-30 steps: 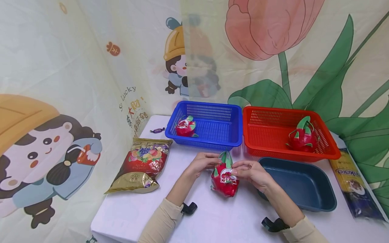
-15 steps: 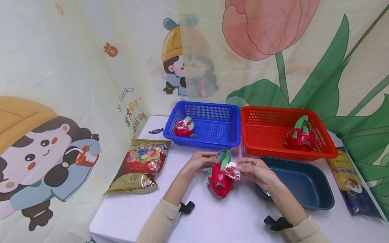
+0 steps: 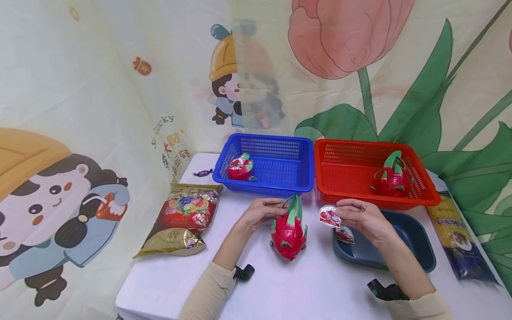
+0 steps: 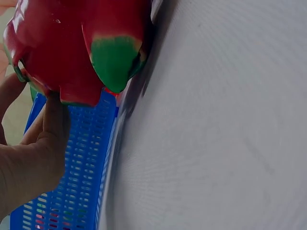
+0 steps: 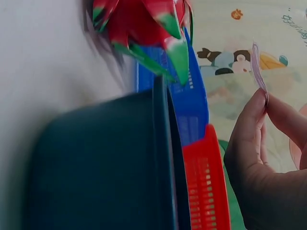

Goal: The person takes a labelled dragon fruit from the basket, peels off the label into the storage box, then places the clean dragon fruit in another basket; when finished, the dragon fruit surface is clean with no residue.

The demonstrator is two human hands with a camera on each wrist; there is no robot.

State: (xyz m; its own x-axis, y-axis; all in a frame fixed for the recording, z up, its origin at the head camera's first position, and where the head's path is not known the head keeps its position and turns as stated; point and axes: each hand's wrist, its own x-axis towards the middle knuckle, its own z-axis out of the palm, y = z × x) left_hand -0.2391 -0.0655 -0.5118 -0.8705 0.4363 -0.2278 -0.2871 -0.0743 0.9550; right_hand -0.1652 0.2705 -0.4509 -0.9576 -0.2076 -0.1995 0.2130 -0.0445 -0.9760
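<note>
A red dragon fruit [image 3: 288,238] with green leaf tips stands on the white table in the head view. My left hand [image 3: 261,214] holds it at its upper left, and in the left wrist view those fingers [image 4: 53,115] meet the fruit's underside as framed there. Off to the right, my right hand [image 3: 366,220] pinches a round red-and-white sticker [image 3: 328,216] between thumb and fingertips. Seen edge-on in the right wrist view, the sticker [image 5: 257,67] looks thin and slightly curved. Just below it, another sticker [image 3: 345,234] is at the left end of a dark teal basin [image 3: 424,249].
Behind stand a blue basket [image 3: 264,189] and a red basket [image 3: 376,203], side by side. Each contains one dragon fruit. To the left lie a candy bag [image 3: 184,220] and a wrapped candy [image 3: 202,173]; at far right is a yellow-and-blue packet [image 3: 460,238].
My right hand has peeled the sticker off the dragon fruit and carried it right, toward the teal basin. My left hand has stayed at the fruit.
</note>
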